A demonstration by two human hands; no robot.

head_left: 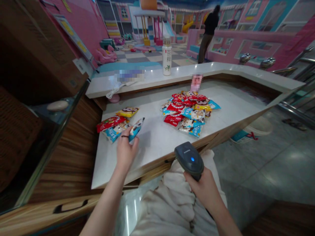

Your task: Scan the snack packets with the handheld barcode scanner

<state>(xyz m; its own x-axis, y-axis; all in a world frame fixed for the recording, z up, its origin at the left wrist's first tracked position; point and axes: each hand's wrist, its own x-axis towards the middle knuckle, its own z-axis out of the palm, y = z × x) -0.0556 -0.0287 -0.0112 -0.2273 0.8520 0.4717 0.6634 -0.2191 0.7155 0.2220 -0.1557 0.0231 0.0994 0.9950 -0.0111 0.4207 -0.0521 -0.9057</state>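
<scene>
A blue-and-white snack packet (136,128) is pinched in my left hand (127,144), tilted up over the left part of the white desk (147,150). Just beyond those fingers lie a few more packets: a red one (111,123), a yellow one (128,111) and a blue one (114,131). My right hand (204,186) grips a dark grey barcode scanner (189,159) by its handle, in front of the desk edge and above my lap; a blue light glows on its top. A larger heap of red, blue and yellow snack packets (185,109) lies mid-desk.
A white bottle (166,59) stands on the raised counter ledge (147,82), right of a blurred flat item with a white cable (118,89). A bucket (256,129) sits on the floor at right. Cardboard boxes (49,42) rise at left. A person (210,29) stands beyond the counter.
</scene>
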